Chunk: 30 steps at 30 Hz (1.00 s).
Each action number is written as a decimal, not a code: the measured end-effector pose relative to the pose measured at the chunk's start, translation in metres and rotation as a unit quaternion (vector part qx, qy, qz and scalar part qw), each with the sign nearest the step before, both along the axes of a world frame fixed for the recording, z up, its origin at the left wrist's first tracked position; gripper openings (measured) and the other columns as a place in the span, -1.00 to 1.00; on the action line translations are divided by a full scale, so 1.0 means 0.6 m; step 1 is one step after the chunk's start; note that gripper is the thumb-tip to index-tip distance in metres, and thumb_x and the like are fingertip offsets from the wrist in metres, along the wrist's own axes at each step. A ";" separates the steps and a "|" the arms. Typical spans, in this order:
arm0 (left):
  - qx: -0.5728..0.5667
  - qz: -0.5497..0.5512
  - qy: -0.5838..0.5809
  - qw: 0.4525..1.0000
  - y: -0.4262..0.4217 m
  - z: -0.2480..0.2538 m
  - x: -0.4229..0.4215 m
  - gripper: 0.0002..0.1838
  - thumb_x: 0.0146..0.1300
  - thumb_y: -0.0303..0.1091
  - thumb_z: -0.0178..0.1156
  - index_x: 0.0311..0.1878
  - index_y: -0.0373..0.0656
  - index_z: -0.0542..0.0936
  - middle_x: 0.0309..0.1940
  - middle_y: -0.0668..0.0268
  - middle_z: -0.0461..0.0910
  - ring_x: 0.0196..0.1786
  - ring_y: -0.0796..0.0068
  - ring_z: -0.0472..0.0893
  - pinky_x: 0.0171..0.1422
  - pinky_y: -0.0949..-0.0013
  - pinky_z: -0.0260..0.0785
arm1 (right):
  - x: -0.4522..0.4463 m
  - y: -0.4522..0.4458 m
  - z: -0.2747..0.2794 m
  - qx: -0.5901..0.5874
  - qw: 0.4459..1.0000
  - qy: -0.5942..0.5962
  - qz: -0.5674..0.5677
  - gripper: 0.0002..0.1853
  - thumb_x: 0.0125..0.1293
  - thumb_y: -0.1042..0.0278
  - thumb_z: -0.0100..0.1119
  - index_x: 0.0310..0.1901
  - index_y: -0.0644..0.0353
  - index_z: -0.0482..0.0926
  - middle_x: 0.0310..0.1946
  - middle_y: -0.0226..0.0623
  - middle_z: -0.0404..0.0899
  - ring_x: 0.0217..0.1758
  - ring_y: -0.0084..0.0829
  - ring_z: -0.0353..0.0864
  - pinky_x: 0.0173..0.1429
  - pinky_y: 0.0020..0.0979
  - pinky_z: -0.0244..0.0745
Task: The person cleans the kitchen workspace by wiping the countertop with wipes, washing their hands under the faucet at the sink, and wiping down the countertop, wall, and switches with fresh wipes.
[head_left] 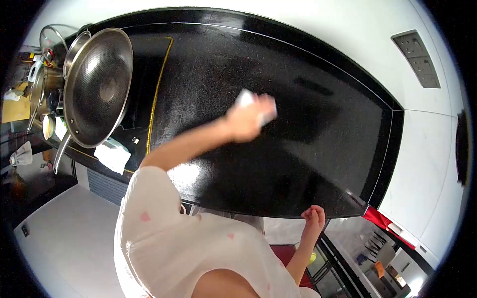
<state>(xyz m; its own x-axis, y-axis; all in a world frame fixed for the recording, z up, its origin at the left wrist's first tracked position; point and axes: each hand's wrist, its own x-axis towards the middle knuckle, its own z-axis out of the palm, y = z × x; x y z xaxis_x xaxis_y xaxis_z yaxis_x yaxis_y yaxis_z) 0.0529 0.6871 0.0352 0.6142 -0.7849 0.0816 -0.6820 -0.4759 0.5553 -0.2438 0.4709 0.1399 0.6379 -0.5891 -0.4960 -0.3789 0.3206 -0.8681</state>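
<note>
My left hand (244, 121) is blurred by motion over the black countertop (208, 164). It is closed on a white cloth (268, 111), which shows on both sides of the fingers; whether it is fabric or paper I cannot tell. Along the front edge of the countertop, toward the right, my right hand (314, 214) has its fingers loosely curled in, with nothing visible in them. A wet-looking sheen and small specks show on the black surface around my left hand.
A large frying pan (94, 94) with a honeycomb surface stands at the left, its handle toward me. Beside it are a steel pot (52, 89), a glass lid (52, 37) and a white sheet (113, 156). Wall sockets (416, 58) sit at the right. Red cloth (380, 219) hangs by the right corner.
</note>
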 end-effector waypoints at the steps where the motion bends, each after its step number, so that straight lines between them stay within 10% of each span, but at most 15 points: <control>1: 0.055 -0.065 0.211 0.974 -0.010 0.067 -0.074 -0.75 0.09 -0.38 -0.10 -0.14 -0.14 0.42 -0.07 0.18 0.39 0.03 0.21 0.35 0.17 0.13 0.08 | 0.000 0.001 0.003 -0.005 1.000 0.007 0.002 -0.90 0.21 0.48 -0.09 -0.29 0.24 0.44 -0.51 -0.37 0.42 -0.44 -0.52 0.44 -0.31 -0.49 0.41; 3: -0.146 -0.218 0.183 0.947 0.033 -0.009 -0.286 -0.67 0.08 -0.45 -0.15 -0.05 -0.17 0.40 0.02 0.16 0.36 0.14 0.26 0.30 0.20 0.15 0.07 | 0.000 -0.001 0.013 -0.018 1.000 0.020 0.004 -0.91 0.21 0.48 -0.08 -0.30 0.24 0.44 -0.51 -0.37 0.42 -0.44 -0.52 0.43 -0.31 -0.50 0.41; 6: -0.015 -0.116 0.085 0.989 0.027 -0.020 -0.246 -0.59 0.07 -0.46 -0.15 0.05 -0.22 0.33 0.09 0.12 0.31 0.21 0.22 0.23 0.23 0.13 0.03 | -0.013 -0.017 0.004 -0.022 1.000 0.003 -0.012 -0.91 0.20 0.47 -0.07 -0.30 0.23 0.44 -0.52 -0.37 0.42 -0.45 -0.52 0.43 -0.32 -0.51 0.40; 12: 0.070 0.383 -0.094 0.916 0.100 -0.068 0.214 -0.36 0.15 -0.21 -0.23 0.27 -0.32 -0.06 0.29 0.04 -0.10 0.36 0.14 -0.15 0.39 0.17 -0.35 | -0.028 -0.035 0.000 -0.031 0.999 0.026 -0.023 -0.90 0.20 0.46 -0.08 -0.30 0.23 0.43 -0.52 -0.38 0.40 -0.46 -0.52 0.41 -0.30 -0.49 0.40; 17: 0.164 0.543 -0.055 0.822 0.041 -0.078 0.340 -0.27 0.13 -0.03 -0.41 0.27 -0.39 -0.15 0.31 -0.01 -0.24 0.38 0.14 -0.25 0.39 0.21 -0.38 | -0.047 -0.054 0.001 -0.042 0.997 0.029 -0.051 -0.90 0.20 0.47 -0.08 -0.29 0.23 0.43 -0.51 -0.38 0.39 -0.44 -0.53 0.41 -0.30 -0.49 0.40; 24: -0.003 0.112 -0.075 0.991 -0.155 -0.001 0.134 -0.53 -0.08 -0.49 -0.05 0.02 -0.19 0.32 0.07 0.07 0.29 0.18 0.14 0.23 0.28 0.16 0.01 | -0.036 -0.066 0.014 -0.036 0.999 0.025 -0.031 -0.89 0.21 0.46 -0.08 -0.27 0.25 0.43 -0.52 -0.38 0.40 -0.44 -0.52 0.41 -0.27 -0.52 0.36; 27: -0.132 -0.044 0.108 0.984 -0.170 -0.029 -0.102 -0.71 0.09 -0.36 -0.13 -0.09 -0.15 0.37 -0.04 0.08 0.36 0.06 0.14 0.33 0.19 0.14 0.06 | -0.042 -0.065 0.022 -0.037 0.999 0.009 -0.026 -0.88 0.20 0.47 -0.08 -0.25 0.26 0.42 -0.52 -0.38 0.41 -0.43 -0.52 0.41 -0.27 -0.53 0.35; 28: 0.051 -0.197 0.183 0.962 -0.146 0.042 -0.159 -0.73 0.17 -0.28 -0.21 -0.14 -0.14 0.38 -0.10 0.09 0.37 0.02 0.17 0.35 0.20 0.16 0.03 | -0.043 -0.066 0.022 -0.038 0.999 0.001 -0.023 -0.88 0.20 0.47 -0.07 -0.26 0.26 0.42 -0.51 -0.37 0.41 -0.43 -0.52 0.41 -0.27 -0.53 0.35; 30: -0.109 -0.222 0.144 0.958 -0.071 -0.011 -0.332 -0.66 0.15 -0.26 -0.20 -0.04 -0.16 0.35 -0.08 0.11 0.38 0.04 0.23 0.35 0.21 0.12 -0.01 | -0.044 -0.066 0.029 -0.039 0.998 0.003 -0.041 -0.89 0.20 0.47 -0.07 -0.26 0.26 0.43 -0.52 -0.37 0.40 -0.43 -0.52 0.41 -0.27 -0.52 0.35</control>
<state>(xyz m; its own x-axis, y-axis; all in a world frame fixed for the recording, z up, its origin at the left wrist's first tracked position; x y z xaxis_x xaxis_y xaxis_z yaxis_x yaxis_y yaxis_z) -0.1462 0.6448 0.0289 0.2460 -0.9576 0.1499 -0.5935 -0.0265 0.8044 -0.2702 0.4315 0.1575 0.5837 -0.6762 -0.4495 -0.3592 0.2814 -0.8898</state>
